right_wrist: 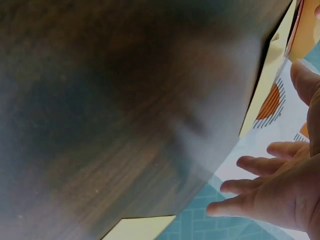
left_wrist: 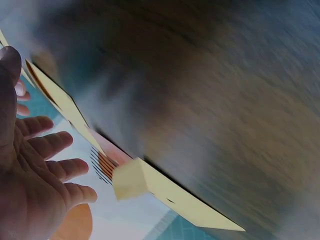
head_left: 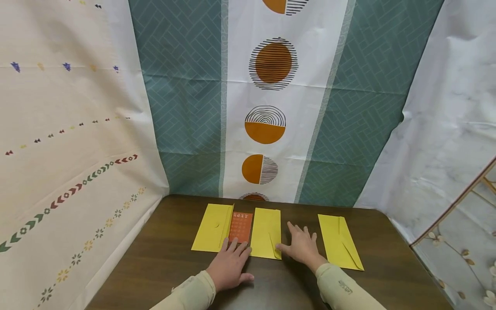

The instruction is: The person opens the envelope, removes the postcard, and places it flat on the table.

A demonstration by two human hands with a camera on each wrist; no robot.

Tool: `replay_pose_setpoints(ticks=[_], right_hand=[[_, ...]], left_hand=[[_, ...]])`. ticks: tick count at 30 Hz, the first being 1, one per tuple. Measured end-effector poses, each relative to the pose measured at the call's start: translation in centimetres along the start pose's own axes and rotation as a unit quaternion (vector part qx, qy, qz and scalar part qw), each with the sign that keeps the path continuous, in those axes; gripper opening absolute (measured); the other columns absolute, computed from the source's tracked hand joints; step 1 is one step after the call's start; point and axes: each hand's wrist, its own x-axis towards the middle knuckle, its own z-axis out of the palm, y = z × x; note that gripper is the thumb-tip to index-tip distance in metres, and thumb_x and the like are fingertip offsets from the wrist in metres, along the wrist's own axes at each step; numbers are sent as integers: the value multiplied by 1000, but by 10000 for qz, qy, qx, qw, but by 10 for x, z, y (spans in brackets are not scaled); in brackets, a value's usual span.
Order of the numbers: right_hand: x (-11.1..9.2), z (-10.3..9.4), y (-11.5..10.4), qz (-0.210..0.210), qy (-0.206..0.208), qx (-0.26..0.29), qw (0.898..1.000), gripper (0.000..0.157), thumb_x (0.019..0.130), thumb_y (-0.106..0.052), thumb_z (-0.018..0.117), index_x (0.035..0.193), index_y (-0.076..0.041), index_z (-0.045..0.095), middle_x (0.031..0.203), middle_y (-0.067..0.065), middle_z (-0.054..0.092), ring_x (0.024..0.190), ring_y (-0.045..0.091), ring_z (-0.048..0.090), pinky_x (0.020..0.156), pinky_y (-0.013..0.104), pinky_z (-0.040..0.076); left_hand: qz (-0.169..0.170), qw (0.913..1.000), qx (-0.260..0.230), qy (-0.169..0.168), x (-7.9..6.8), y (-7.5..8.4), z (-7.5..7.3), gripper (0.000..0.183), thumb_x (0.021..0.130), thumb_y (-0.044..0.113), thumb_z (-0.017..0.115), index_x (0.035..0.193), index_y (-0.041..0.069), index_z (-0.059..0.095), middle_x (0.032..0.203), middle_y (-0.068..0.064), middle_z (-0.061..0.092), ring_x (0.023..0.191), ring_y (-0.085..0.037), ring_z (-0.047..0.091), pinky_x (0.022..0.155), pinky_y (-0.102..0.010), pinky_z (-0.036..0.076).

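Observation:
Three yellow envelopes lie on the brown table: a left envelope [head_left: 207, 228] with its flap raised, a middle envelope [head_left: 263, 228] and a right envelope [head_left: 336, 241]. Between the left and middle ones is a red card [head_left: 241, 224] with pale printed marks, partly tucked beside the raised flap. My left hand [head_left: 229, 268] is spread palm down, fingertips right at the card's lower edge. Spread as well, my right hand [head_left: 303, 245] has its thumb overlapping the middle envelope's right edge. In the left wrist view the left hand's fingers [left_wrist: 60, 142] are apart and hold nothing.
A patterned cloth [head_left: 193, 129] with teal bands and orange circles hangs behind the table [head_left: 155, 258]. A cream cloth [head_left: 77, 129] with small motifs covers the left side, and a white floral sheet [head_left: 445, 150] the right.

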Motion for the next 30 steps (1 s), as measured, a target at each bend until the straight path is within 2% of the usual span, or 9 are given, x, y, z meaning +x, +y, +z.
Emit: replay_pose_setpoints(ticks=[7,14,21,30], right_hand=[[1,7,4,112,-124,-43,9999,102,86,-57,84,161,-2,44,160,31,49,148,68,34,117,87,18],[1,13,1,133,-212,-18,9997,103,86,-59,84,160,0,44,160,31,50,147,69,35,116,87,20],[1,16,-7,182,-268,-15,9995,103,85,-59,84,159,0,46,159,30,51,147,68,37,116,87,22],[3,20,-14,205,-320,4,9993,104,83,-59,85,159,1,46,159,31,51,148,68,36,116,86,21]], left_hand=[[-129,9996,240,-102,6,12,0,86,96,78,54,158,18,52,165,-6,51,157,-41,42,128,-65,29],[-288,9988,289,-280,11,17,0,88,95,80,53,159,20,51,166,-5,50,159,-41,39,128,-66,26],[-229,9984,271,-451,14,17,9,90,95,83,49,161,22,49,168,0,48,160,-40,36,128,-68,24],[-180,9975,366,-578,12,17,8,91,94,85,46,161,24,48,168,2,48,160,-39,37,128,-68,25]])
